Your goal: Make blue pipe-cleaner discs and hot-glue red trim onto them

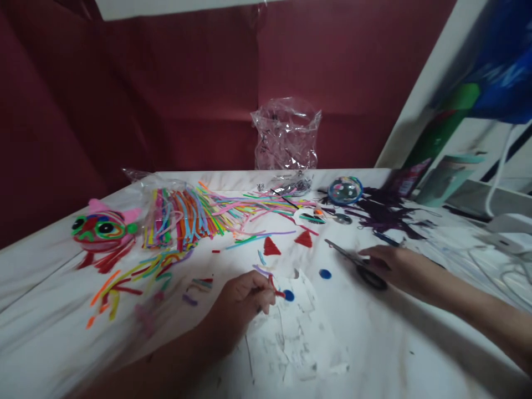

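Observation:
My left hand [249, 296] is closed in a pinch around a thin red fuzzy strip [274, 285], low over a creased white paper with markings [299, 332]. A small blue disc [288, 295] lies against the strip's end. To the right, my right hand [388, 259] has its fingers on the black-handled scissors [353, 259], whose blades point to the far left; the fingers partly cover one handle. Between the hands sits a second blue disc [325, 274]. Two red triangles [272, 246] lie just beyond.
A colourful fuzzy animal face [102, 230] stands at far left, beside bagged pipe cleaners [178, 219] and loose cut pieces [137, 271]. Farther back are a clear plastic bag [286, 136], a round clear container [344, 190] and dark purple strips [386, 210]. White cables [507, 266] lie right.

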Available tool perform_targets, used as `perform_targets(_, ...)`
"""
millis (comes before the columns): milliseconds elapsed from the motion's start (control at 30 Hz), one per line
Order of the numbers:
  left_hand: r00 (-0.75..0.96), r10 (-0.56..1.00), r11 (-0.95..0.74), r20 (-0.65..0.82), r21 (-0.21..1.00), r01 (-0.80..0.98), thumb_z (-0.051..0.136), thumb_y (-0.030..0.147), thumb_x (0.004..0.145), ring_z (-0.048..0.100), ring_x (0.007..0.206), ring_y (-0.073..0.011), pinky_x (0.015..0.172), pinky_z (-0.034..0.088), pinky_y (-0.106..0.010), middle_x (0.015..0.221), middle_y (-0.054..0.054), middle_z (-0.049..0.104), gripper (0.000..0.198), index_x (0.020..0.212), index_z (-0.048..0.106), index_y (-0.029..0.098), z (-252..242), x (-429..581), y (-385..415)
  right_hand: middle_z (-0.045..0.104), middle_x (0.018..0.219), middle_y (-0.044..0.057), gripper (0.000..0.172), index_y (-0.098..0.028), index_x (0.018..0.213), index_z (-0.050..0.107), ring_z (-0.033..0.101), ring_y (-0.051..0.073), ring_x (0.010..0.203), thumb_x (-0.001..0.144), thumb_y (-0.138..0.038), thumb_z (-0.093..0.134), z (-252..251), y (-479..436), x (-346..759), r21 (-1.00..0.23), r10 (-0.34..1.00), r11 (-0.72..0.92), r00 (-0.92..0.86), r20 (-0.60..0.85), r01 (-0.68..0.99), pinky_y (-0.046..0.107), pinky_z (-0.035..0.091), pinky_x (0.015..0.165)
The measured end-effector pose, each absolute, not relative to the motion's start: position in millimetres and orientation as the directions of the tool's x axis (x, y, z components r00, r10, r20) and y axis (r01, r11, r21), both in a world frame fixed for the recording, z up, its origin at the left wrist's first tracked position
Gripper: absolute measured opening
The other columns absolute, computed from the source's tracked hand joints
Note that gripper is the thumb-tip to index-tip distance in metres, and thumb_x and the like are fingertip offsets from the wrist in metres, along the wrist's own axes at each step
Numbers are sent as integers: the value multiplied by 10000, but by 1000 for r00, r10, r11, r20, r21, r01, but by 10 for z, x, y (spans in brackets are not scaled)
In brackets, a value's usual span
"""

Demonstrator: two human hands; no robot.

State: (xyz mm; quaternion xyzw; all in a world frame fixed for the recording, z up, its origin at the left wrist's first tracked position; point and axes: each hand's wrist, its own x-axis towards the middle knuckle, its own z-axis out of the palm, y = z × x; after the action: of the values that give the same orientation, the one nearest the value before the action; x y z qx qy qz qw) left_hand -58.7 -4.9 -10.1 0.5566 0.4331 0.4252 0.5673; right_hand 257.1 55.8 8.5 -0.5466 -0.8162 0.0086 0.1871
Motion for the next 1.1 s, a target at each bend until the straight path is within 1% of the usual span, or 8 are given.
perform_targets(100, 232, 972, 22, -41, 996, 81, 536, 190, 697, 419, 579, -103, 575, 312, -229, 569, 36, 491, 96, 606, 532, 158, -52, -551, -70, 708, 787, 76, 218, -218, 844, 644, 664, 214, 668, 810, -213, 429, 194, 268, 2188, -285, 815, 537, -402, 416, 794, 305, 527, 593)
perform_targets(200, 224, 974, 14, -39, 993, 116, 530, 228, 703, 402, 567, -108, 561, 305, -231, 560, 40, 469, 113, 609, 513, 167, -58, -535, -77, 675, 770, 49, 192, -212, 988, 587, 637, 173, 649, 840, -220, 465, 202, -1, 1715, -528, 733, 680, -494, 467, 509, 267, 528, 546)
perform_targets(267, 221, 975, -9, -17, 993, 118, 533, 245, 706, 389, 566, -108, 557, 302, -230, 557, 46, 447, 118, 618, 506, 172, -82, -541, -72, 655, 795, 48, 196, -195, 1001, 575, 619, 161, 658, 809, -228, 544, 159, -97, 1449, -607, 728, 676, -508, 461, 418, 264, 525, 560)
perform_targets(367, 231, 972, -69, 39, 990, 122, 528, 249, 709, 381, 581, -110, 568, 301, -230, 573, 44, 441, 117, 627, 506, 169, -94, -560, -69, 620, 717, 29, 73, -189, 860, 590, 587, 157, 643, 801, -213, 554, 83, -109, 1201, -664, 755, 642, -468, 460, 383, 272, 505, 574)
perform_targets(533, 258, 966, -42, 4, 989, 142, 524, 259, 698, 335, 552, -101, 540, 268, -228, 555, 51, 395, 135, 609, 485, 166, -20, -567, -100, 605, 658, 27, 130, -186, 731, 570, 568, 148, 608, 828, -174, 484, 44, -34, 1113, -643, 724, 681, -453, 521, 349, 261, 467, 556)
perform_targets(767, 214, 977, -45, 12, 988, 150, 523, 248, 702, 340, 544, -97, 529, 269, -222, 562, 53, 410, 114, 628, 493, 167, -36, -577, -113, 593, 600, -1, 145, -182, 676, 566, 540, 124, 541, 794, -176, 483, 40, -22, 1102, -704, 777, 606, -465, 425, 370, 230, 442, 503)
perform_targets(867, 196, 981, -43, 14, 989, 145, 531, 232, 695, 340, 534, -95, 521, 266, -219, 543, 54, 409, 117, 605, 492, 167, -67, -568, -108, 573, 592, -15, 122, -190, 687, 561, 530, 119, 526, 782, -158, 491, 26, -31, 1095, -695, 776, 615, -444, 448, 373, 221, 443, 487)
perform_targets(1100, 204, 979, -7, -3, 999, 51, 525, 224, 663, 389, 520, -98, 546, 298, -229, 506, 39, 466, 141, 541, 487, 165, -96, -538, -45, 622, 820, 81, 197, -201, 858, 604, 585, 191, 781, 836, -84, 448, 51, -49, 1153, -444, 498, 860, -607, 619, 253, 323, 509, 680)
